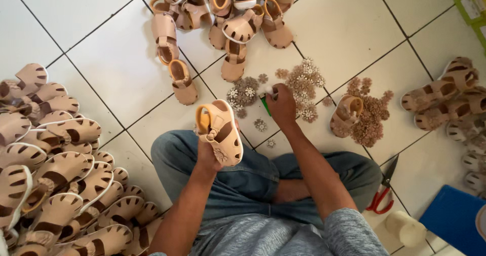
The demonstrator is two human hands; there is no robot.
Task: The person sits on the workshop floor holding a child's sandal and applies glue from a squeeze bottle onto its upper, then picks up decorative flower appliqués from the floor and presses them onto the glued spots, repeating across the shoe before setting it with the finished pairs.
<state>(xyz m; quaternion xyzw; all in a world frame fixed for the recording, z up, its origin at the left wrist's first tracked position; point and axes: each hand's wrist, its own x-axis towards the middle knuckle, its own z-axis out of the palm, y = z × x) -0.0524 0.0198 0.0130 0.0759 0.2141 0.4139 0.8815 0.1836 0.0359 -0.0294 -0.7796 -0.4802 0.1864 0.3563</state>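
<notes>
On the tiled floor (101,58), in front of the crossed legs, the left hand (207,157) has its fingers clamped around the sole of a small tan sandal (221,133), holding it up with its toe cap towards the camera and a small flower piece already on the toe. The right hand (281,103) reaches forward to the floor, its fingers closed together on a green tool (265,105) at the edge of the flower pieces (304,86); whether they also pinch a flower I cannot tell.

To do this step well, I judge the sandal should be kept steady and upright so the toe face stays exposed, and one flower lifted cleanly from the heap without dragging its neighbours.

A second heap of brown flowers (372,115) lies to the right with one sandal resting on it. Plain sandals (223,13) are piled along the far edge of the floor, more lie at the right edge, and a large stack (61,175) fills the left. Red-handled scissors (385,187) lie beside the right knee.

The tool's tip is hidden under the fingers, the far pile is cut off at the top, and the blue object (453,220) at the lower right corner is only partly in view.
</notes>
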